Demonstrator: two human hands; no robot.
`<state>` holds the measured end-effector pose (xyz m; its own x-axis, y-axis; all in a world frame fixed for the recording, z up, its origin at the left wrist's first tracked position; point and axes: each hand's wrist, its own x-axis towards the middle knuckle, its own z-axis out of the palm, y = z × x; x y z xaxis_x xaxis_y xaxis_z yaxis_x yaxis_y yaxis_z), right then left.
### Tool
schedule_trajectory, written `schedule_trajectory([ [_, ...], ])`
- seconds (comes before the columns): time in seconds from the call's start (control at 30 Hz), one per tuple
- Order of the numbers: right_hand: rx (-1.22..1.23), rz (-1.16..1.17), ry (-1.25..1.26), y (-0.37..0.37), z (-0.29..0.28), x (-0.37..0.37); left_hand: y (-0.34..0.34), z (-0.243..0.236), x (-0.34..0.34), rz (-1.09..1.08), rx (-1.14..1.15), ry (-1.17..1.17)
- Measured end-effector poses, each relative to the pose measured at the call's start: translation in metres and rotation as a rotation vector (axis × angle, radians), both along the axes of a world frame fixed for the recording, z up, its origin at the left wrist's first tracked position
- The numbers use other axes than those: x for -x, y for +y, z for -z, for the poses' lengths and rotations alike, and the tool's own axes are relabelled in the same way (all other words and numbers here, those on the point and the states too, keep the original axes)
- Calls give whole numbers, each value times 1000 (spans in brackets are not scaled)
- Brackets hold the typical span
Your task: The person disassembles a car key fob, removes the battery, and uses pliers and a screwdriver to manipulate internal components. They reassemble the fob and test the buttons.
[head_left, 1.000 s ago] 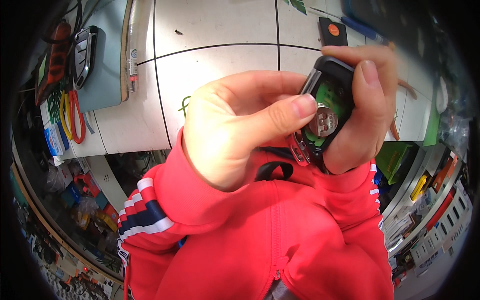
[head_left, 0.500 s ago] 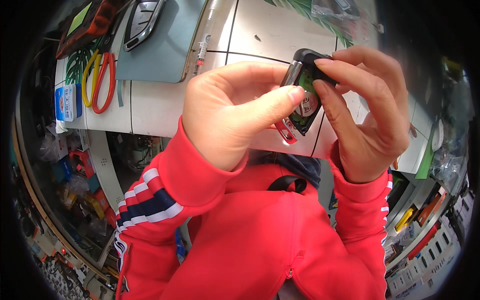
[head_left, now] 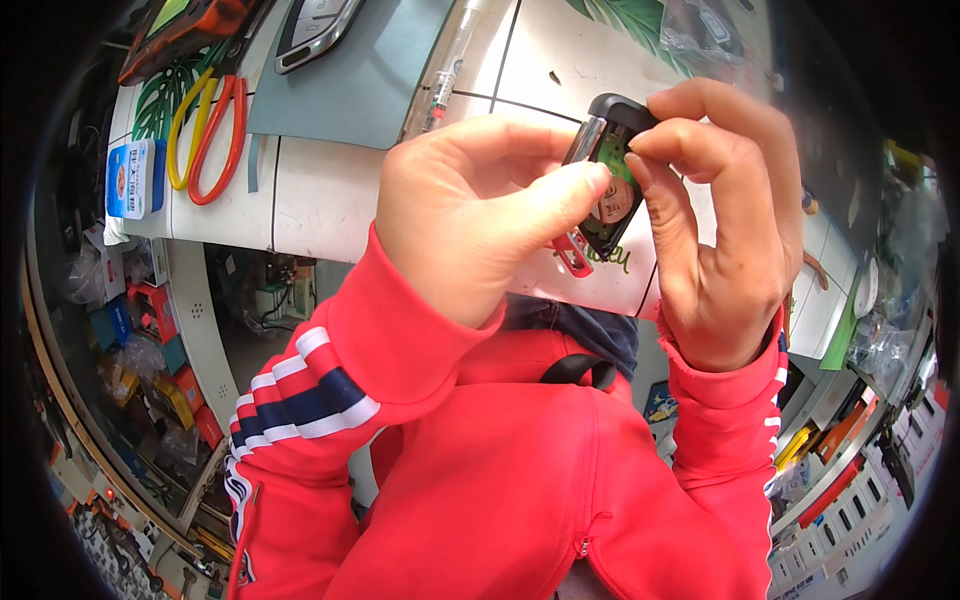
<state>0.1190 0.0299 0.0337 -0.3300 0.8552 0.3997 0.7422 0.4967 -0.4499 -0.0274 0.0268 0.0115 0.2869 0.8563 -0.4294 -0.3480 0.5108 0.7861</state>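
An opened black key fob (head_left: 625, 120) with a chrome side, a green circuit board (head_left: 615, 160) and a round coin cell (head_left: 612, 203) is held upright above the white bench top. My left hand (head_left: 450, 220) grips its left side, thumb tip over the coin cell and board. A chrome-and-red part (head_left: 572, 255) juts from its lower left. My right hand (head_left: 730, 210) has bent fingers at the fob's upper right edge, its thumb tip against that side; whether the fingertips press on the board or the casing is hard to tell.
At the back left lie red-and-yellow scissors (head_left: 229, 140), a blue-white packet (head_left: 135, 180), a grey mat (head_left: 340, 110) with another key fob (head_left: 310, 35), an orange-black device (head_left: 160, 45) and a pen (head_left: 445, 75). A bagged fob (head_left: 710, 30) lies behind. Cluttered shelves (head_left: 150, 360) flank me below.
My right hand shifted from wrapping the fob's lower right to fingertips on its upper edge, knuckles higher and bent. The fob appears smaller and further left, and the view over the bench has shifted.
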Motion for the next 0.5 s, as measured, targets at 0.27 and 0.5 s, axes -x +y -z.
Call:
schedule_trajectory([
  [0.27,-85,48,307,1,4,-5,0,3,-6,-58,51,-12],
  [0.5,351,130,283,24,27,-21,-7,1,5,-94,39,25],
])
